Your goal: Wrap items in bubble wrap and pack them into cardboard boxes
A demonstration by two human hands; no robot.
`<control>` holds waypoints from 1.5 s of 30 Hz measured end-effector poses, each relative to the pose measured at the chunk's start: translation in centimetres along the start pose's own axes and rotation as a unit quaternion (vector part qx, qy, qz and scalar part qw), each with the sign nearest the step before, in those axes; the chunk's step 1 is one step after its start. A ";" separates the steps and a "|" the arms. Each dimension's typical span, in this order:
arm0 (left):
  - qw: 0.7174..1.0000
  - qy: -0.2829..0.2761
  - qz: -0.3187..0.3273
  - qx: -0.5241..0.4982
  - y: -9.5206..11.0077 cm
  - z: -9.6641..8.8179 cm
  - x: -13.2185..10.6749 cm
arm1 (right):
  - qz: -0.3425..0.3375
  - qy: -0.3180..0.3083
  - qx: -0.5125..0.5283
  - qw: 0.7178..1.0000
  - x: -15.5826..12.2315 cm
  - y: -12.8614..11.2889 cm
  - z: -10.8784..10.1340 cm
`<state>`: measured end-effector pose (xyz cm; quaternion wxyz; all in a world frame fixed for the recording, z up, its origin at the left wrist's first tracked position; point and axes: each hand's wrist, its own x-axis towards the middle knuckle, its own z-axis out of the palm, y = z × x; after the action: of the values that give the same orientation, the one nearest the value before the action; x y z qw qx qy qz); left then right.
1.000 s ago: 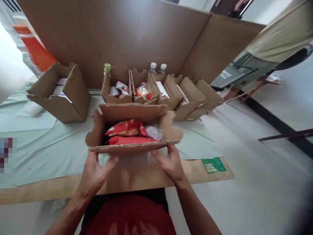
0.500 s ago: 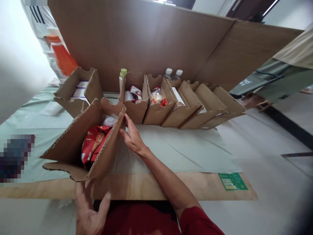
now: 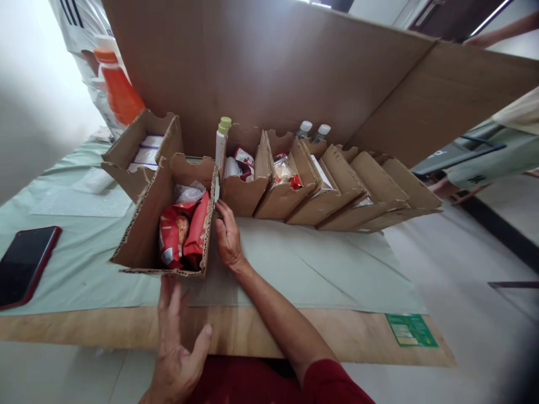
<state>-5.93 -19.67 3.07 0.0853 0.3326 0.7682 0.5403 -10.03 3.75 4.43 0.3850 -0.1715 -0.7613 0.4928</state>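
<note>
A cardboard box [image 3: 137, 238] with an open top stands on the green cloth in front of me. Inside it lie red snack bags [image 3: 172, 233] and a clear plastic-wrapped item [image 3: 189, 193]. My right hand [image 3: 228, 233] rests along the box's right side, fingers stretched and pointing forward. Below the near wall is my left hand [image 3: 181, 342], its fingers spread and the thumb held away; the fingertips reach the lower front of the box. Neither hand is wrapped around anything.
A row of cardboard boxes [image 3: 240, 199] with packets runs rightward behind. Another box [image 3: 122, 177] holds white packs at left, near an orange bottle [image 3: 120, 90]. A phone [image 3: 27, 266] lies far left. A tall cardboard panel [image 3: 269, 73] stands behind; a green card [image 3: 410, 330] lies on the wooden edge.
The box has turned and straightened, its near wall now facing me squarely. My right hand stays along its side, while my left hand has shifted right and up with it.
</note>
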 end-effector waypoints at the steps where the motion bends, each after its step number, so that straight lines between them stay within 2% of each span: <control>1: 1.000 -0.003 0.004 -0.005 0.5 0.5 0.6 | 0.027 0.017 0.003 0.999 -0.3 0.7 0.0; 4: 0.999 -0.009 0.002 -0.030 1.9 2.5 3.5 | 0.092 0.053 0.007 0.994 -1.1 2.6 0.0; 7: 0.998 -0.018 -0.005 -0.062 2.9 5.1 7.9 | 0.110 0.068 0.006 0.992 -1.2 3.8 0.0; 10: 0.996 0.001 -0.015 -0.085 3.0 7.1 13.1 | 0.125 0.073 0.009 0.989 -1.1 4.4 0.0; 13: 0.996 0.026 -0.013 -0.081 2.2 8.0 17.1 | 0.134 0.070 0.016 0.988 -1.0 4.4 0.0; 15: 0.997 0.035 -0.002 -0.071 1.5 8.1 18.5 | 0.137 0.068 0.018 0.988 -1.0 4.3 -0.1; 18: 0.997 0.040 0.011 -0.061 0.5 8.2 19.2 | 0.140 0.064 0.015 0.988 -0.8 4.2 -0.1; 22: 0.996 0.033 -0.019 -0.083 -0.4 8.3 18.6 | 0.138 0.061 0.004 0.989 -0.6 4.2 -0.1; 24: 0.995 0.021 -0.038 -0.088 -0.7 7.5 17.5 | 0.130 0.054 -0.002 0.990 -0.8 3.9 -0.2; 26: 0.997 -0.001 -0.038 -0.065 -1.2 5.8 15.6 | 0.117 0.041 -0.007 0.992 -1.1 3.3 -0.3; 28: 0.999 -0.014 -0.028 -0.017 -1.9 3.3 13.1 | 0.102 0.020 -0.009 0.995 -1.2 2.0 -0.3; 30: 0.999 0.004 -0.021 0.038 -2.9 0.6 10.3 | 0.078 -0.015 -0.009 0.997 -0.7 0.1 0.0; 33: 0.993 0.061 0.012 0.105 -4.5 -2.8 6.7 | 0.008 -0.098 -0.034 0.995 2.2 -3.7 1.6; 35: 0.985 0.098 0.050 0.133 -5.5 -4.2 5.1 | -0.042 -0.150 -0.086 0.984 5.3 -6.3 3.4; 37: 0.979 0.122 0.073 0.147 -6.1 -4.7 4.3 | -0.060 -0.190 -0.163 0.966 8.5 -8.4 5.5; 40: 0.976 0.142 0.080 0.144 -6.2 -4.8 4.0 | -0.042 -0.225 -0.285 0.931 12.1 -10.3 8.5; 42: 0.976 0.152 0.080 0.136 -6.0 -4.7 4.1 | -0.032 -0.223 -0.333 0.916 13.2 -10.8 9.7; 45: 0.978 0.168 0.057 0.109 -5.7 -4.8 4.0 | -0.039 -0.223 -0.341 0.912 12.5 -11.0 10.3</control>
<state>-13.72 -22.07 0.85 -0.1122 0.2875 0.8058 0.5054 -24.59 0.41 17.08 0.1424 -0.1488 -0.9551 0.2132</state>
